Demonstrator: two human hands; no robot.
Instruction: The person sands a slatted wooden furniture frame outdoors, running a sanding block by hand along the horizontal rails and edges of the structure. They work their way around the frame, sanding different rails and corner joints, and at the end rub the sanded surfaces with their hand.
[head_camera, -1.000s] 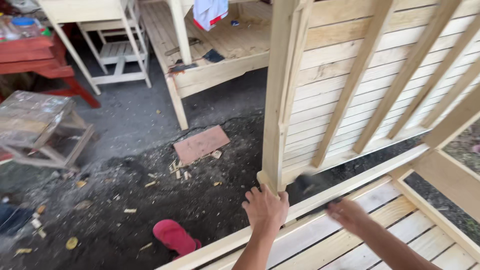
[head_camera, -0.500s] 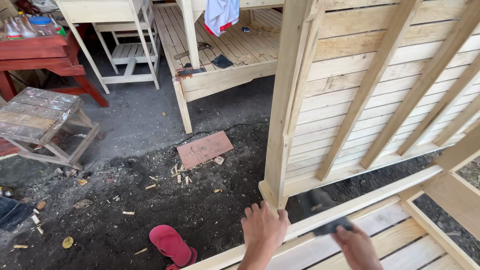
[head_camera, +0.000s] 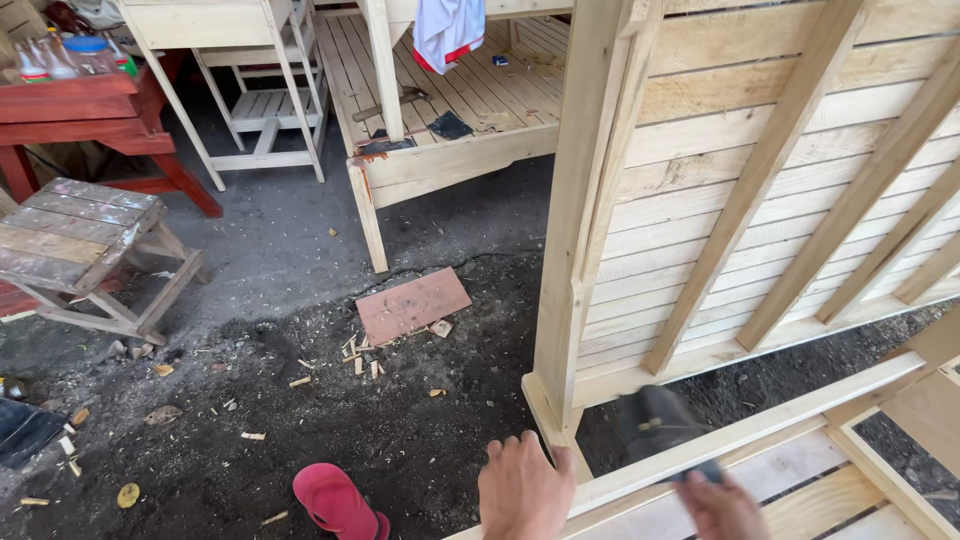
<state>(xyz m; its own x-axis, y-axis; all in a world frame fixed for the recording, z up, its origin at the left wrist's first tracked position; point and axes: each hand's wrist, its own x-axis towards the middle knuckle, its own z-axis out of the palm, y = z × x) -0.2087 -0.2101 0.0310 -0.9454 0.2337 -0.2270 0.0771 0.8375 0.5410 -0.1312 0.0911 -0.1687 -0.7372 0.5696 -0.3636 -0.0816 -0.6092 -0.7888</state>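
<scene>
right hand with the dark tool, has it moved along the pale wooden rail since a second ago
Yes. The right hand slid back toward the camera along the pale wooden rail, ending lower in view.

The right hand (gripping a blurred dark tool) has dropped toward the frame's bottom edge.

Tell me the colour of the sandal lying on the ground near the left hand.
Pinkish red, seen in the head view: sandal.
</scene>
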